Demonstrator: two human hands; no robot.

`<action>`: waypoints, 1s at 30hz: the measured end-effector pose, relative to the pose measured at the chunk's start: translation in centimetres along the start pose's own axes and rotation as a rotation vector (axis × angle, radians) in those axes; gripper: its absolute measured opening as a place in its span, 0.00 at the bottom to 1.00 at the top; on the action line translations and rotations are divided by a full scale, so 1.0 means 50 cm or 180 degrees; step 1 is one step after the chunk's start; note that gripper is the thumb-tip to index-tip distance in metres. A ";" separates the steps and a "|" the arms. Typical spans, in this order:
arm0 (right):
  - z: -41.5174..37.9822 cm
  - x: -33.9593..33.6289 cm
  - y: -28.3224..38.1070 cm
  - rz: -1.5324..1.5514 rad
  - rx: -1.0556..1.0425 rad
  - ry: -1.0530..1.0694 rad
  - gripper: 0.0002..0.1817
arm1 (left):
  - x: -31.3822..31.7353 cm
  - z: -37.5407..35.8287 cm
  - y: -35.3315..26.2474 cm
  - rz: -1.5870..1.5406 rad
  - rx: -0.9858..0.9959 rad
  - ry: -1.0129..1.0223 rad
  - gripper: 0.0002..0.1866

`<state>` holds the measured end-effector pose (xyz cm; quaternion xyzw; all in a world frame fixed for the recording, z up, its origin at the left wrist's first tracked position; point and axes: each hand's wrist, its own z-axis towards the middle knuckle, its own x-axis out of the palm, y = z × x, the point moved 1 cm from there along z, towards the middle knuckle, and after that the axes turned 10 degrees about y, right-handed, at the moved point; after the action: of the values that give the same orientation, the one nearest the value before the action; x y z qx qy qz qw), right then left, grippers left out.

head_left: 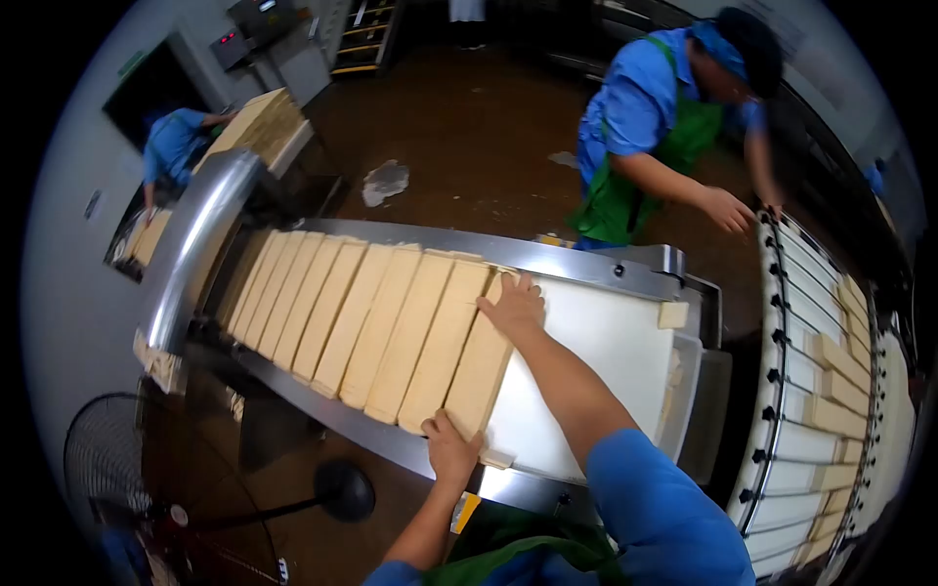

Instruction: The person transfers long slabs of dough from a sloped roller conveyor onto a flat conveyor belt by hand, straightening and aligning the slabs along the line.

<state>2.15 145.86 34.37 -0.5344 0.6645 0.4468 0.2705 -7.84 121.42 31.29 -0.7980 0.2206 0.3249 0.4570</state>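
Note:
Both of my hands are on the last long pale yellow slab (478,366) in a row of similar slabs (342,317) standing side by side on a conveyor. My left hand (452,449) grips its near end, thumb and fingers curled round the corner. At the far end my right hand (515,305) clasps the slab, fingers over the end edge. The slab leans close against its neighbour. Bare white conveyor belt (576,361) shows to its right, and a small cut piece (496,458) lies by the near rail.
Metal rails (572,266) edge the conveyor, with a shiny curved hood (200,249) at its left end. Another small piece (673,314) lies at the right end. A co-worker (650,137) stands by a second belt (796,430) carrying slabs. A fan (107,454) stands lower left.

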 end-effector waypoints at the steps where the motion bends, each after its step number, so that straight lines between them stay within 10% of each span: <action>1: -0.008 -0.017 -0.009 0.0092 0.0144 0.0149 0.40 | 0.002 0.003 0.000 -0.0024 0.0128 -0.0077 0.42; 9: -0.145 -0.105 -0.343 0.1118 0.1894 -0.0309 0.50 | 0.090 -0.027 -0.108 -0.0249 0.1640 0.1137 0.42; 13: -0.216 -0.062 -0.496 0.1320 0.1977 -0.1236 0.48 | 0.155 -0.043 -0.211 0.0429 0.1040 0.1610 0.41; 16: -0.330 -0.083 -0.599 0.2626 0.1886 -0.1935 0.46 | 0.200 -0.060 -0.282 0.0267 0.2082 0.0735 0.38; 21: -0.602 -0.153 -0.877 0.3038 0.2141 -0.3296 0.44 | 0.314 -0.179 -0.501 -0.0061 0.2953 0.1077 0.40; 28: -0.852 -0.230 -1.336 0.2559 0.3229 -0.3013 0.41 | 0.551 -0.383 -0.788 -0.0291 0.4406 0.2220 0.40; 30: -0.878 -0.229 -1.451 0.1609 0.3639 -0.1603 0.35 | 0.647 -0.387 -0.820 -0.0079 0.4338 0.2604 0.39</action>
<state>79.62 110.32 41.80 -0.0148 0.8178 0.1853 0.5447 47.26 122.64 39.20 -0.4010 0.5124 -0.2057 0.7310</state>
